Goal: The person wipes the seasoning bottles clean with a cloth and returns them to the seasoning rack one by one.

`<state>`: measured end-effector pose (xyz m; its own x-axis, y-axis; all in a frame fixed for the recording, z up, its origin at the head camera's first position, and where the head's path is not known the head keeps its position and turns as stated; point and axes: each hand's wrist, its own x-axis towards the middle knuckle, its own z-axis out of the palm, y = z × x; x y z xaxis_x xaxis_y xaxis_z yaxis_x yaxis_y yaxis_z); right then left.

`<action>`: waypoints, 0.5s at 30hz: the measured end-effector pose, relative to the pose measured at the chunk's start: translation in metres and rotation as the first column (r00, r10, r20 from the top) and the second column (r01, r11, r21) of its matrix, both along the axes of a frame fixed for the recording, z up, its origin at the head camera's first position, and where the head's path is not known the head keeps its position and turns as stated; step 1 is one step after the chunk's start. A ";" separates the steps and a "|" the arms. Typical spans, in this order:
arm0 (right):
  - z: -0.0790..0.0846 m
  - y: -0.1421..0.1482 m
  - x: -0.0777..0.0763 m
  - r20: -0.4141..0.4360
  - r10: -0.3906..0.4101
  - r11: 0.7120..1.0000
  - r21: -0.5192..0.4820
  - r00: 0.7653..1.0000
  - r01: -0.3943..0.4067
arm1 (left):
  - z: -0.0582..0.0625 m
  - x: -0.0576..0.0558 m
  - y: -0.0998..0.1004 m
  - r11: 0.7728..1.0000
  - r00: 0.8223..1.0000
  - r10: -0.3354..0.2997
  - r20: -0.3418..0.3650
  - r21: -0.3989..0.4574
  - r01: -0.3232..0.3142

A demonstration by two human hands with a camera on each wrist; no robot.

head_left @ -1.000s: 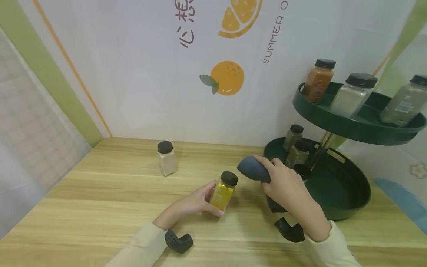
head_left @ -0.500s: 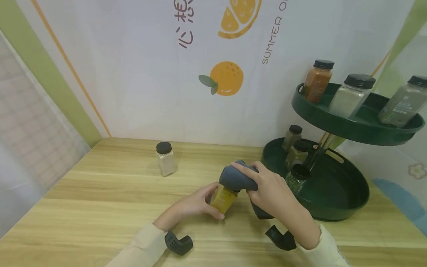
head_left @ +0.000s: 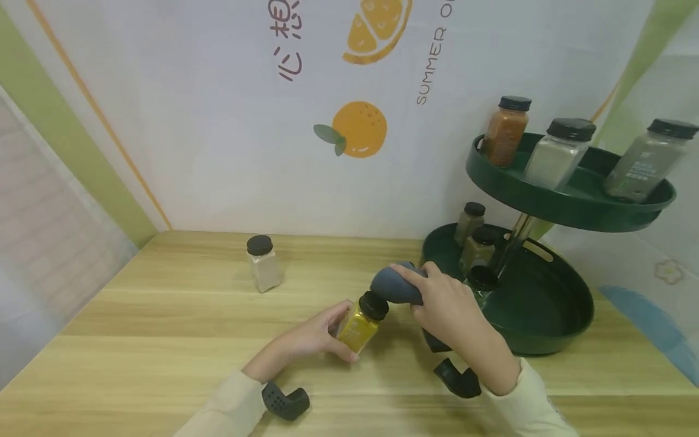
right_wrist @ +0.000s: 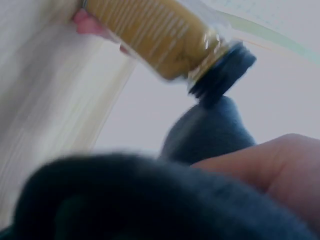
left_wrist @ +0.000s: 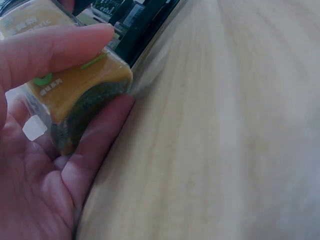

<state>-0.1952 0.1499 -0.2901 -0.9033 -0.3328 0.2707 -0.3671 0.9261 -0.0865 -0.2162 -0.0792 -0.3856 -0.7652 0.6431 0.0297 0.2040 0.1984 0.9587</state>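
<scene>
A spice jar (head_left: 358, 328) with yellow contents and a black lid leans to the right in my left hand (head_left: 322, 334). In the left wrist view, the thumb lies across the jar's (left_wrist: 95, 82) labelled side, with other fingers under and behind it. My right hand (head_left: 445, 297) grips a folded dark blue-grey cloth (head_left: 395, 284), its end at the jar's lid. The right wrist view shows the cloth (right_wrist: 205, 130) against the black lid (right_wrist: 225, 70); its lower part hangs below the hand.
A jar of pale powder (head_left: 266, 271) stands at the table's back left. On the right, a two-tier green rack (head_left: 546, 328) carries several spice jars on both tiers, close to my right forearm. A printed white curtain (head_left: 246, 152) hangs behind the wooden table (head_left: 136, 346).
The cloth in my right hand came left over the jar's lid, then drew slightly back and right, so the lid shows again. My left hand keeps its hold, and the jar tilts a little more.
</scene>
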 end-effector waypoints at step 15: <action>0.004 -0.015 0.014 0.008 0.085 0.995 -0.061 0.996 -0.085 | -0.001 -0.003 -0.003 0.999 0.998 -0.022 0.062 0.049 0.019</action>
<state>-0.1807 0.1345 -0.2859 -0.8755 -0.3918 0.2828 -0.4429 0.8846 -0.1457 -0.2190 -0.0817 -0.3868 -0.7531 0.6578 0.0139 0.1473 0.1479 0.9780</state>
